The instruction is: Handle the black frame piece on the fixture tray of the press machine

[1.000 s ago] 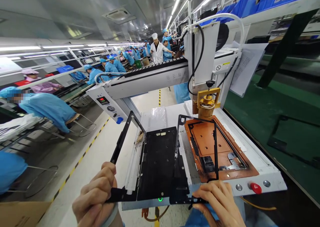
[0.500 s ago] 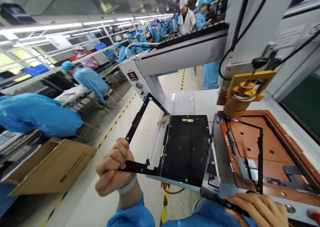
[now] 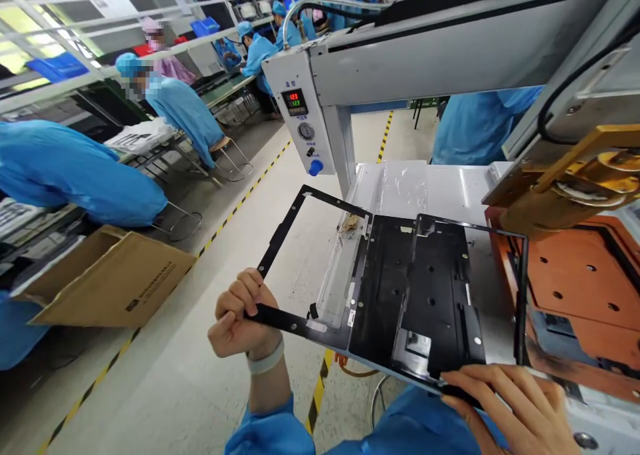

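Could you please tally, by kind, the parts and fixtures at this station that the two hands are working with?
Black frames held: 2, one in the left hand at, one in the right hand at
Black fixture plate: 1
Orange fixture plate: 1
Brass machine head: 1
Total: 5

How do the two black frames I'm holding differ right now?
The left frame, gripped at its near edge by the left hand, hangs mostly off the machine's side over the floor. The right frame, held at its near edge by the right hand, sits over the black fixture plate. Both are thin, black, open rectangles.
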Available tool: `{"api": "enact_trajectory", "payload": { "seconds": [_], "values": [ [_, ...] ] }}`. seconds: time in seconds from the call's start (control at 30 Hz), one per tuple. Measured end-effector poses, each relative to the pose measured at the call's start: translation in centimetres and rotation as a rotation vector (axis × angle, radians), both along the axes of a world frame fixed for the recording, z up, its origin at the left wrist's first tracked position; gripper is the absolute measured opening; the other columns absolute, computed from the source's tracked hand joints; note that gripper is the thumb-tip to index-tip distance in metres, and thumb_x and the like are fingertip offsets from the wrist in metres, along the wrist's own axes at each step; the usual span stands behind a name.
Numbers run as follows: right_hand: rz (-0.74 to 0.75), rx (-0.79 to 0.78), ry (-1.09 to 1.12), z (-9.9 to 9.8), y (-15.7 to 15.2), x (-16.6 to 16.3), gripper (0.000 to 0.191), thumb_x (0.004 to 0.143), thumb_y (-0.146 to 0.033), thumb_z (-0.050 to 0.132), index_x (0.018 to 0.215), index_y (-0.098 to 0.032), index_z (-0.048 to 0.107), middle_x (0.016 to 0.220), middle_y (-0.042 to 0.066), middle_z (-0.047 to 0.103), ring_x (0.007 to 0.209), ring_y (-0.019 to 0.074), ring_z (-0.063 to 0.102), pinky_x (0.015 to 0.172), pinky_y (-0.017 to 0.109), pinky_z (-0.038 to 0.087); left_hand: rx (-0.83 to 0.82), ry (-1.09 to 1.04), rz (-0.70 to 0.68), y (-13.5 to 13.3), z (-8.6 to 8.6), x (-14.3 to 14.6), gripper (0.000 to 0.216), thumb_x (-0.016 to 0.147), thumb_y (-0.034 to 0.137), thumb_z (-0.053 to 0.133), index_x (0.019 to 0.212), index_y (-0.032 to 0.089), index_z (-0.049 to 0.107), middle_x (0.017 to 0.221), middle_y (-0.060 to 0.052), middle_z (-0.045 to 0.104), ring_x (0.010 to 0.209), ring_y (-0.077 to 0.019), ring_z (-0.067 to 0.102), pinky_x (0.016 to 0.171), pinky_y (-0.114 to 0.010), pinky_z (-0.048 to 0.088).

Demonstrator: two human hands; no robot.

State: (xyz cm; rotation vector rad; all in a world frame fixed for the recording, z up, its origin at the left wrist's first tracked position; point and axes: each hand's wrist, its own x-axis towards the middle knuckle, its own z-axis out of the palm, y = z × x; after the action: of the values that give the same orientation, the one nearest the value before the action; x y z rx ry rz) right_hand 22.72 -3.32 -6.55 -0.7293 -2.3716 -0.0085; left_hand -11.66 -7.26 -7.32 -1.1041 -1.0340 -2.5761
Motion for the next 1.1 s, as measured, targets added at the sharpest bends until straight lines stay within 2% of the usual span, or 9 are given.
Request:
{"api": "enact_trajectory", "payload": {
  "seconds": [0.1,0.27,0.47,0.7,0.83,1.0,1.1],
  "values": [
    [0.006,-0.029,0.017,0.2,0.3,-1.4,0.030,0.113,-0.034,0.041,0.098,-0.024,0.065,0.086,0.000,0.070,0.075,0.0180,0.063,0.069,0.037,0.036,-0.006,-0.047,-0.009,-0.1,-0.8,-0.3,0.031,0.068,0.030,0.045,0.048,0.020,0.023,0.041,0.004,0.016,0.044,-0.0114,0.018,0.058,-0.035,0.020],
    [0.041,-0.068,-0.101,-0.9,1.2,-1.8,0.025,0.112,-0.033,0.046,0.103,-0.024,0.068,0.093,0.002,0.070,0.083,0.0198,0.065,0.073,0.037,0.038,-0.017,-0.069,-0.034,-0.1,-1.4,-0.3,0.030,0.067,0.029,0.044,0.049,0.020,0.023,0.041,0.004,0.017,0.045,-0.0114,0.019,0.058,-0.035,0.021],
    [0.048,-0.095,-0.016,-0.6,1.5,-3.2,0.029,0.113,-0.032,0.043,0.101,-0.024,0.068,0.090,0.000,0.069,0.083,0.0191,0.064,0.075,0.036,0.036,-0.017,-0.074,-0.016,-0.2,-1.6,-0.4,0.032,0.068,0.029,0.045,0.049,0.020,0.021,0.041,0.003,0.015,0.045,-0.0112,0.017,0.058,-0.034,0.020],
    [-0.013,-0.082,-0.128,-0.2,1.4,-0.7,0.025,0.111,-0.036,0.047,0.108,-0.024,0.069,0.097,0.003,0.068,0.090,0.0215,0.063,0.079,0.037,0.039,-0.025,-0.083,0.037,-0.1,-1.3,-0.3,0.034,0.066,0.028,0.047,0.047,0.020,0.020,0.039,0.003,0.013,0.044,-0.0100,0.013,0.056,-0.033,0.017],
    [0.032,-0.127,-0.125,-1.0,1.2,-1.2,0.020,0.109,-0.028,0.048,0.115,-0.025,0.067,0.101,0.003,0.069,0.094,0.0212,0.062,0.080,0.037,0.038,-0.013,-0.062,0.048,-0.1,-0.9,-0.2,0.037,0.067,0.029,0.049,0.046,0.019,0.020,0.038,0.004,0.013,0.043,-0.0089,0.013,0.056,-0.032,0.018],
    [0.018,-0.230,-0.109,-1.9,0.3,-2.2,0.030,0.109,-0.018,0.040,0.123,-0.025,0.065,0.106,0.005,0.067,0.101,0.0229,0.059,0.085,0.037,0.037,-0.011,0.025,0.009,0.2,0.2,0.0,0.049,0.072,0.031,0.058,0.046,0.018,0.018,0.038,0.005,0.016,0.041,-0.0068,0.015,0.053,-0.029,0.019],
    [0.029,-0.206,-0.108,-1.7,0.4,-1.9,0.028,0.109,-0.017,0.042,0.123,-0.025,0.066,0.105,0.004,0.067,0.100,0.0217,0.059,0.085,0.036,0.037,0.023,0.067,0.015,0.6,0.8,0.1,0.055,0.074,0.035,0.061,0.045,0.018,0.018,0.036,0.006,0.016,0.039,-0.0059,0.014,0.051,-0.028,0.017]
  ]
}}
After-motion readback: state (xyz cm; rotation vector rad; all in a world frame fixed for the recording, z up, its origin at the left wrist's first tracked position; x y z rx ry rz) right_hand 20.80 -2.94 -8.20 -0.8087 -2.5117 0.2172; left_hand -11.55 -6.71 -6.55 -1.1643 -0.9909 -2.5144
